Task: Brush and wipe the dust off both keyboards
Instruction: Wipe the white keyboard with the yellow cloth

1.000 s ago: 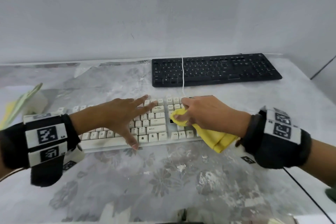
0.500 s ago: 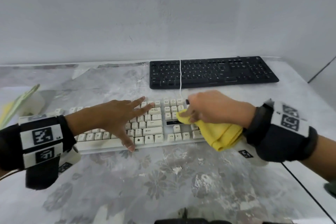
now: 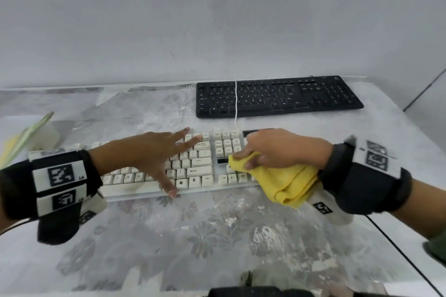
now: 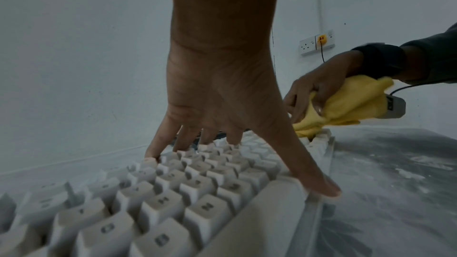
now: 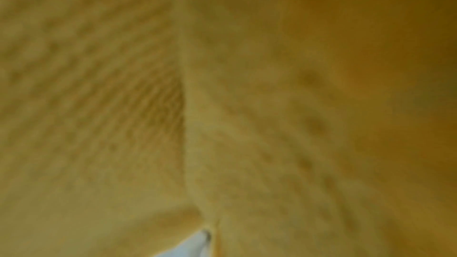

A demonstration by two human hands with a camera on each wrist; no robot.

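A: What's far left on the table (image 3: 217,243)?
B: Pale green & white stuff (image 3: 36,132) at the edge, too blurry to ID.

A: Left hand (image 3: 154,152)?
B: Spread wide, flat on the white keyboard (image 3: 200,171). Fingers straight over the upper key rows, thumb (image 4: 319,187) on the front edge by the spacebar. Holds nothing.

A: Right hand (image 3: 282,149)?
B: Curled round a yellow cloth (image 3: 287,183), pressing it on the keyboard's right part, next to the nav keys. Cloth bunches out under the wrist. Right wrist cam shows only yellow fabric.

A: Other kbd?
B: Black keyboard (image 3: 277,97) at the back, right of centre, near the wall, apart from the white one. White cable (image 3: 235,103) runs across it to the white keyboard.
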